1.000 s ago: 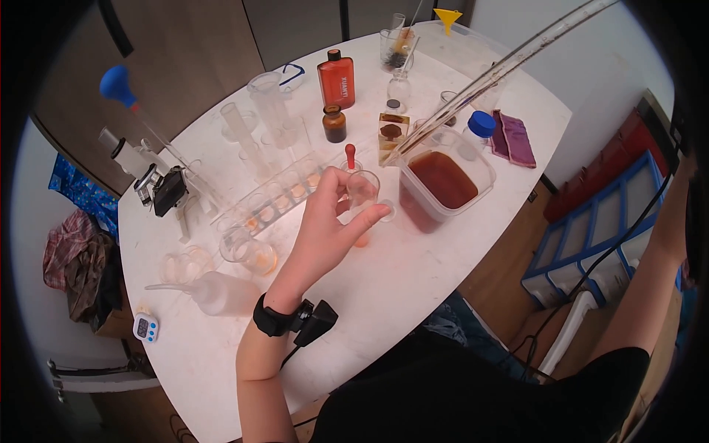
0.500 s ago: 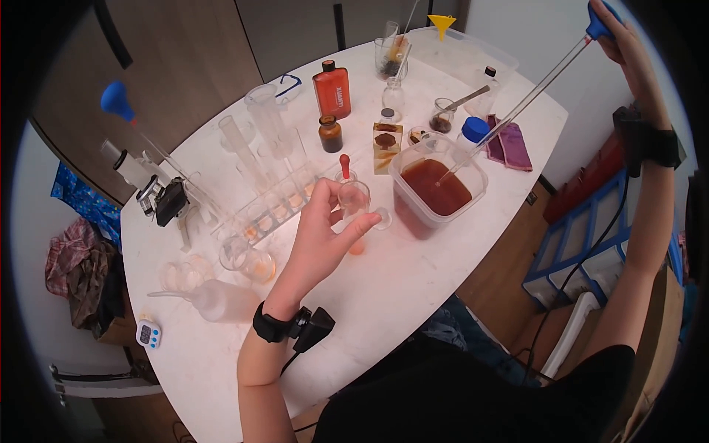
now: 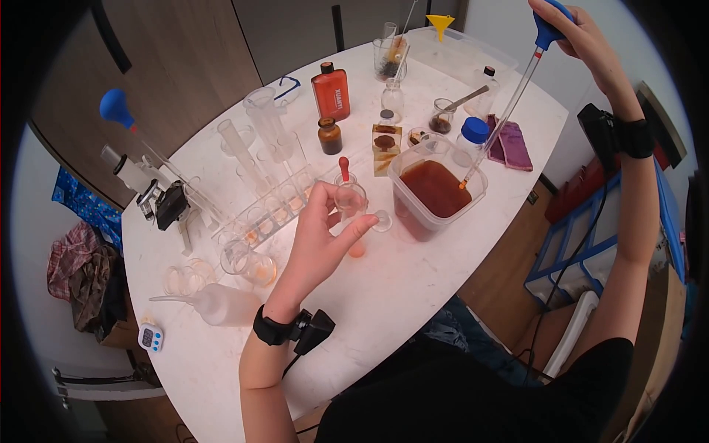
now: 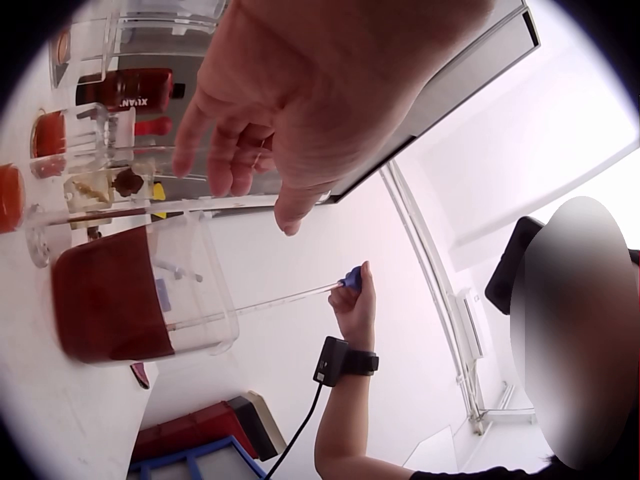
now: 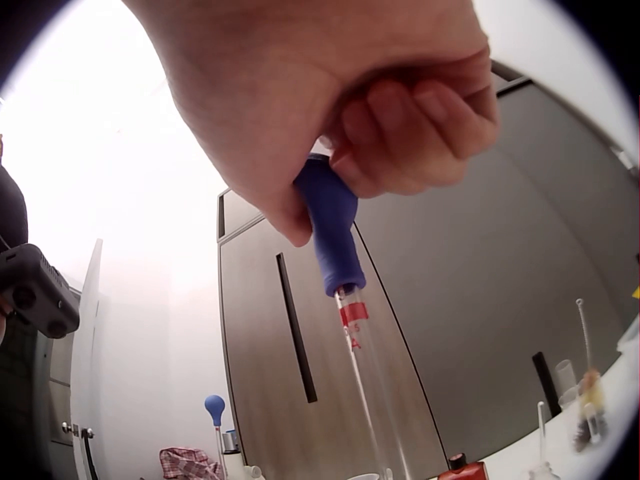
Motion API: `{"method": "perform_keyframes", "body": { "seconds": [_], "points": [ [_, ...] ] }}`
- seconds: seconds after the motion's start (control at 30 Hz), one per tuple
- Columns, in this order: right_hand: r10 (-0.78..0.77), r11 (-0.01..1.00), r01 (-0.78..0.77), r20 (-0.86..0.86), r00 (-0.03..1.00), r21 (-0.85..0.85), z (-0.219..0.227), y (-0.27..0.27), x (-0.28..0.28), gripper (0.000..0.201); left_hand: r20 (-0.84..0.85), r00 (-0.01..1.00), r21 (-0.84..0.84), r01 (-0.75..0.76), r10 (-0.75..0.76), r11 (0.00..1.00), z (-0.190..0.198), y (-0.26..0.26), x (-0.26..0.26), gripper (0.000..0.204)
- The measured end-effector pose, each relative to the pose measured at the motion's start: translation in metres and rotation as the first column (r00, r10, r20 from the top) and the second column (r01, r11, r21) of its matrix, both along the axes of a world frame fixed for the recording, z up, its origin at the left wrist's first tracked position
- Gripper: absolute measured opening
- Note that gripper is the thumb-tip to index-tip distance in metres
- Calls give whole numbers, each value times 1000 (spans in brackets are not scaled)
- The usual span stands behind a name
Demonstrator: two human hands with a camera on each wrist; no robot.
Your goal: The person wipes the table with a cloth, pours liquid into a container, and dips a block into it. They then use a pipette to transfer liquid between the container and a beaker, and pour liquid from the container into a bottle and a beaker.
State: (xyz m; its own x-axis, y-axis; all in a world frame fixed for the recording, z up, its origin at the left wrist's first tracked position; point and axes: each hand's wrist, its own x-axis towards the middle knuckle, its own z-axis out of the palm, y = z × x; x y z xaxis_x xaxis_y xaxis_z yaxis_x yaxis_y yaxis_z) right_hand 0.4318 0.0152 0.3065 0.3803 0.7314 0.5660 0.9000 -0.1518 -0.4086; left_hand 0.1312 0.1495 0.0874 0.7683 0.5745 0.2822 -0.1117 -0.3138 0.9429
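Note:
My right hand (image 3: pixel 580 40) grips the blue rubber bulb (image 5: pixel 333 230) of a long glass pipette (image 3: pixel 512 107), high over the table's right side. The pipette slants down into a clear plastic tub (image 3: pixel 413 212) of red-brown liquid, its orange-tinted tip close to the liquid's surface. In the right wrist view, my thumb and curled fingers press around the bulb. My left hand (image 3: pixel 317 236) holds a clear glass cylinder (image 3: pixel 353 198) near its rim, with orange liquid at its bottom. Close to the left thumb tip shows a small clear disc (image 3: pixel 381 220).
Behind the left hand stand a red-capped dropper bottle (image 3: pixel 344 168), a brown bottle (image 3: pixel 330 137) and a clear rack (image 3: pixel 277 215) of tubes. A wash bottle (image 3: pixel 221 304), beakers (image 3: pixel 255 266) and a microscope (image 3: pixel 159 193) are at left. A blue-capped bottle (image 3: pixel 473 133) sits behind the tub.
My right hand came into view with the pipette, which swung steeper. The tip shifted right within the tub. My left hand stayed around the glass cylinder.

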Motion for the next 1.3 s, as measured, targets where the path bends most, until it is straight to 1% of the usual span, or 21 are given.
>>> {"method": "perform_keyframes", "body": {
  "seconds": [0.23,0.3,0.5,0.6,0.73,0.8,0.83,0.9,0.97,1.03,1.17,1.2,1.23,1.27,1.3],
  "points": [
    [-14,1000,14,-8,1000,17,0,1,-3,42,6,1000,-14,7,-7,1000,-2,1,0,28],
    [5,1000,-5,-9,1000,-5,1,1,-3,42,27,1000,-54,-5,6,999,-4,2,1,33],
    [43,998,-44,-2,999,-37,2,2,-1,42,25,1000,-55,-7,9,998,-3,2,1,33],
    [27,1000,-27,18,999,-11,1,3,-1,42,14,1000,-63,-7,8,998,-2,1,1,33],
    [48,999,-48,1,999,-25,2,5,-5,41,9,1000,-62,-10,10,998,0,0,0,33],
    [101,994,-101,1,995,-51,3,5,-5,42,-33,999,-26,-12,11,1000,3,-1,0,27],
    [98,994,-98,10,995,-50,3,6,-3,42,-24,1000,-25,-9,8,1000,3,-1,1,27],
    [195,981,-195,8,981,-14,3,7,1,43,-14,999,-49,-34,33,998,1,-1,1,32],
    [147,989,-147,4,989,-28,5,5,-4,45,-11,1000,-45,-19,18,999,1,-1,1,29],
    [161,985,-160,3,987,-65,8,5,-11,45,-15,1000,-38,-4,4,999,1,-1,1,26],
    [127,991,-126,31,991,-38,6,8,-9,45,14,1000,-57,-1,2,998,3,-3,1,27],
    [178,982,-175,29,984,-71,8,6,-12,43,24,1000,-53,0,2,999,4,-3,1,27],
    [168,984,-165,41,985,-67,9,6,-4,43,36,999,-47,10,-9,999,3,-2,0,27],
    [63,992,-52,97,993,-115,6,8,13,49,22,1000,-62,-6,7,998,1,-1,0,29],
    [-41,986,66,158,987,-155,4,8,24,60,10,1000,-78,-20,21,997,0,-1,0,31]
  ]
}}
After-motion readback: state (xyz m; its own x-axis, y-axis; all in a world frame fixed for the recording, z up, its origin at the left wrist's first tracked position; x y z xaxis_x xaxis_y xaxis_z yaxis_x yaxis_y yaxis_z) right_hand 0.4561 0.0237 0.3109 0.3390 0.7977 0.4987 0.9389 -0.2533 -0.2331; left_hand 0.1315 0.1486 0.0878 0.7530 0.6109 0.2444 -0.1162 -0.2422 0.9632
